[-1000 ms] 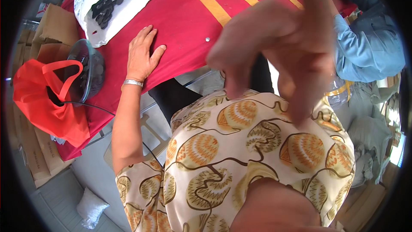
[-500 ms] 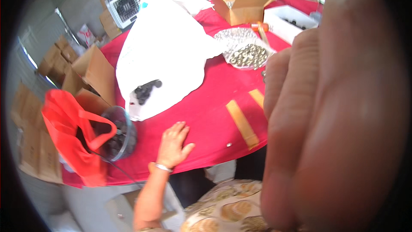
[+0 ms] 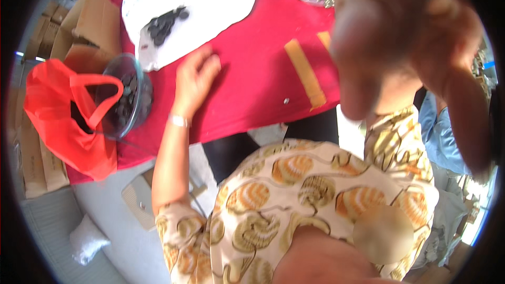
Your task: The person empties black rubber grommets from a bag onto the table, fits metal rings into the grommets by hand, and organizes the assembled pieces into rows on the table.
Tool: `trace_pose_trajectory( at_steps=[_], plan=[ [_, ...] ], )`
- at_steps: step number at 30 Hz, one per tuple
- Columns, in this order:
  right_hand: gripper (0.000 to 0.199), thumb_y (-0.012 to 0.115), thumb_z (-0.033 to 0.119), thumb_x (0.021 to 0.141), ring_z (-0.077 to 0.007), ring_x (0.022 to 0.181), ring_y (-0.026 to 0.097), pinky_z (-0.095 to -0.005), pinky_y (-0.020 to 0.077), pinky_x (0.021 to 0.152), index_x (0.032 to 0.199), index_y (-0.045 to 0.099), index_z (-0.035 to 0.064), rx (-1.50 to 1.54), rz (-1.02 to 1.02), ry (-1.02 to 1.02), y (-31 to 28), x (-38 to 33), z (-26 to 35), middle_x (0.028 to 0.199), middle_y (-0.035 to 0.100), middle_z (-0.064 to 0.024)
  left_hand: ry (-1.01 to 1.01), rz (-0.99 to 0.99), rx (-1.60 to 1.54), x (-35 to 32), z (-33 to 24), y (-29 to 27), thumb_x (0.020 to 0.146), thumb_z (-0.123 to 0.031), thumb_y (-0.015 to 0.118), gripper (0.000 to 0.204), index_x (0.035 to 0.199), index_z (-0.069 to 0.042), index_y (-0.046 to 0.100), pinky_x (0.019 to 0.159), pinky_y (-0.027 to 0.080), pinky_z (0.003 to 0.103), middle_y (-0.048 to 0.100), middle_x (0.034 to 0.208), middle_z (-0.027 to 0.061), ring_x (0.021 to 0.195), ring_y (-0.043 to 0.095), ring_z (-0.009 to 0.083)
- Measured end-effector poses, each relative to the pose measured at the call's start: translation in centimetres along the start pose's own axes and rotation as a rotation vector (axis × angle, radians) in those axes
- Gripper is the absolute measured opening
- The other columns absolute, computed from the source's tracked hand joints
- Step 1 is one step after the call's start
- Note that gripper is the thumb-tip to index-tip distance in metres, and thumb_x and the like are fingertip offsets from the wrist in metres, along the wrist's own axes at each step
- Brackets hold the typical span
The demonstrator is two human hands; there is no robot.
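Loosely curled, the left hand [image 3: 192,84] is held low over the near part of the red-covered table [image 3: 252,58], with nothing seen in it; whether the cloth is touched cannot be told. A metal band [image 3: 179,121] is worn on its wrist. Close to the camera, the right hand [image 3: 407,47] is raised with its digits apparently spread, but it is too blurred for anything held to be made out.

Just beyond the left fingertips, a white sack [image 3: 210,16] is laid flat, and black discs [image 3: 166,25] are heaped near its near-left corner. The discs are judged light, stiff and rather slippery, best pinched singly by the rim (a whole handful would probably slide apart). The sack is judged thin and limp, so it is better grasped by an edge than pressed in the middle.

By the table's left edge, more dark pieces are contained in a clear bowl [image 3: 147,92]; it is probably rigid and fairly heavy when loaded, and should be lifted by opposite sides of its rim. Access from the near-left corner is partly blocked by a red bag [image 3: 68,121]. Sideways room is left between the left hand and a yellow strip [image 3: 305,73], though a small white bead [image 3: 286,101] is found near the front edge there.
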State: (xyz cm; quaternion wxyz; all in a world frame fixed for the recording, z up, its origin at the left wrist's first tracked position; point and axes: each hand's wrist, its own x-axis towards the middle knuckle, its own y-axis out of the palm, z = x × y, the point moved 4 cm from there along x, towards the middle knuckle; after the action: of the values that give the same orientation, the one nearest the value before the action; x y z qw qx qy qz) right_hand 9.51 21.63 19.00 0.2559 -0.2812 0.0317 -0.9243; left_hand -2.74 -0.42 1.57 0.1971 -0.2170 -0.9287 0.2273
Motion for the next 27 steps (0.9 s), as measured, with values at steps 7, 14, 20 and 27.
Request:
trace_pose_trajectory(
  at_steps=[7, 14, 20, 27],
  plan=[
    [0.047, 0.063, 0.027, 0.086, -0.0184, 0.099, 0.062, -0.0303, 0.0478, 0.087, 0.124, 0.056, 0.0013, -0.325, 0.133, 0.602, -3.5, 4.6, -11.9, 0.111, 0.064, -0.0121, -0.466, -0.343, -1.125, 13.0, -0.9, -1.8, 0.092, -0.037, 0.055, 0.066, 0.142, -0.006, 0.025, 0.087, 0.049, 0.053, 0.037, 0.137, 0.0202, 0.116, 0.046, 0.0401],
    [0.055, 0.059, 0.031, 0.089, -0.0217, 0.119, 0.051, -0.0330, 0.0384, 0.101, 0.134, 0.045, 0.0034, -0.451, -0.415, 0.267, -12.5, 10.6, -17.2, 0.130, 0.053, -0.0133, 0.093, -0.367, -0.942, 23.8, -9.0, -10.8, 0.099, -0.024, 0.033, 0.039, 0.125, 0.005, 0.038, 0.105, 0.028, 0.062, 0.044, 0.131, 0.0221, 0.125, 0.039, 0.0394],
    [0.047, 0.064, 0.034, 0.085, -0.0155, 0.105, 0.057, -0.0300, 0.0454, 0.090, 0.118, 0.057, 0.0006, -0.419, -0.630, -0.217, -16.1, 11.2, -16.2, 0.112, 0.062, -0.0106, 0.336, -0.126, -1.178, 20.6, -14.6, -12.3, 0.095, -0.020, 0.047, 0.038, 0.125, 0.003, 0.048, 0.107, 0.027, 0.055, 0.052, 0.126, 0.0165, 0.122, 0.045, 0.0334],
    [0.033, 0.057, 0.019, 0.088, -0.0265, 0.104, 0.057, -0.0331, 0.0428, 0.092, 0.114, 0.059, -0.0001, -0.655, -0.526, 0.113, -12.1, 11.8, -24.2, 0.113, 0.058, -0.0164, 0.500, -0.340, -1.050, 19.6, -14.2, -14.0, 0.089, -0.022, 0.058, 0.016, 0.089, -0.007, 0.064, 0.107, 0.021, 0.066, 0.052, 0.122, 0.0189, 0.123, 0.038, 0.0446]
  ],
)
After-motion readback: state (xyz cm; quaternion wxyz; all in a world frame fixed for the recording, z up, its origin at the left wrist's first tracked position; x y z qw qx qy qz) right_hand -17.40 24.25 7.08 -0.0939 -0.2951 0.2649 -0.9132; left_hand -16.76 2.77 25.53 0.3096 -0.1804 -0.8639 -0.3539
